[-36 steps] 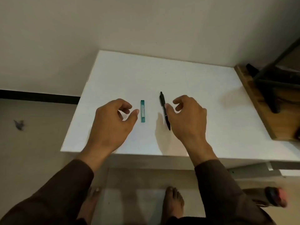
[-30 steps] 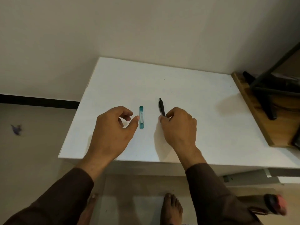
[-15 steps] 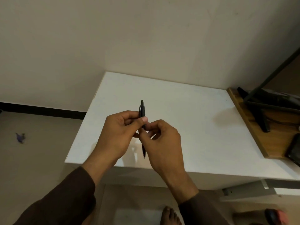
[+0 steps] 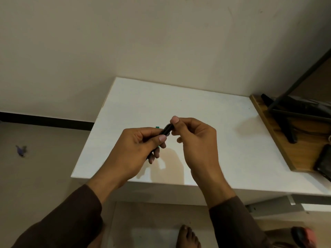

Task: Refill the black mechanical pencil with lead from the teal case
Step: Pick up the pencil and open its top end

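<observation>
Black mechanical pencil [image 4: 166,131] is held above the white table [image 4: 206,140] in the head view, gripped along its barrel by the curled fingers of the left hand [image 4: 136,149]. Right hand [image 4: 195,140] pinches its upper end between thumb and fingers. Teal case [image 4: 157,127] barely shows behind the left fingers.

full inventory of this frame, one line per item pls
pencil: 1, black, held above the table between both hands
lead case: 1, teal, on table, mostly hidden behind left hand
table: 1, white, centre
shelf: 1, wooden, right of table
stand: 1, black, on shelf
dark flat object: 1, black, shelf's near end, cut off
scrap: 1, bluish, floor at left
left hand: grips pencil barrel
right hand: pinches pencil's upper end
sleeves: 2, dark brown
foot: 1 visible, bare, bottom edge
</observation>
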`<state>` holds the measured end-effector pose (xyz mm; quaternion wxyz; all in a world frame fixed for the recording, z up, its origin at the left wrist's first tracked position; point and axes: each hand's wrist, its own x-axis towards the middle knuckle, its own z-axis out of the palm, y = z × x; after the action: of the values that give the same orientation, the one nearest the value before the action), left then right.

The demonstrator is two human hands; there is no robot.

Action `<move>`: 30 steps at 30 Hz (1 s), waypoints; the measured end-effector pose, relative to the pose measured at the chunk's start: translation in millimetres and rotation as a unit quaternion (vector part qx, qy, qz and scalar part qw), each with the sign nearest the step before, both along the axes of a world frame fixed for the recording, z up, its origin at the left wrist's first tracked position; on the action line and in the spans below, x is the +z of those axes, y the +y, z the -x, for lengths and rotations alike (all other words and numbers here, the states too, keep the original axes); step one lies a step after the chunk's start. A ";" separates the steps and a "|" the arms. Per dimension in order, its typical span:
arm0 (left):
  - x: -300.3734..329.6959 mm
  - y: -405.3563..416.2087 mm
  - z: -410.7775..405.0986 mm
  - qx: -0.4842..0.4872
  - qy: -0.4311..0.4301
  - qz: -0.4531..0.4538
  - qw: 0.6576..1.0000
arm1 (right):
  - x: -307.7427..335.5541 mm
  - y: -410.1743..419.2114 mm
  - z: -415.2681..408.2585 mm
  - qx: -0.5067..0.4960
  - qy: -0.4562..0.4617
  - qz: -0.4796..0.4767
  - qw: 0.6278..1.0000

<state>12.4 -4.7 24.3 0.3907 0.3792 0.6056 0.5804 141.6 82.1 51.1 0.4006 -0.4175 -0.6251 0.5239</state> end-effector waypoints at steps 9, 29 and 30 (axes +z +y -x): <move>-3.4 -8.3 9.7 0.008 -0.025 0.006 1.000 | -4.5 24.7 -25.7 -0.022 -0.097 0.002 0.995; -13.9 -4.5 9.1 0.016 0.016 0.034 0.999 | -35.5 32.3 -35.6 -0.037 -0.374 -0.092 0.922; -13.1 -4.3 8.9 0.013 0.015 0.033 0.999 | -30.1 29.4 -32.5 -0.039 -0.315 -0.102 0.943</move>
<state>3.5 -9.0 11.1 0.3864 0.3672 0.6351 0.5590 174.2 111.4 21.0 0.2439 -0.5418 -0.7529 0.2830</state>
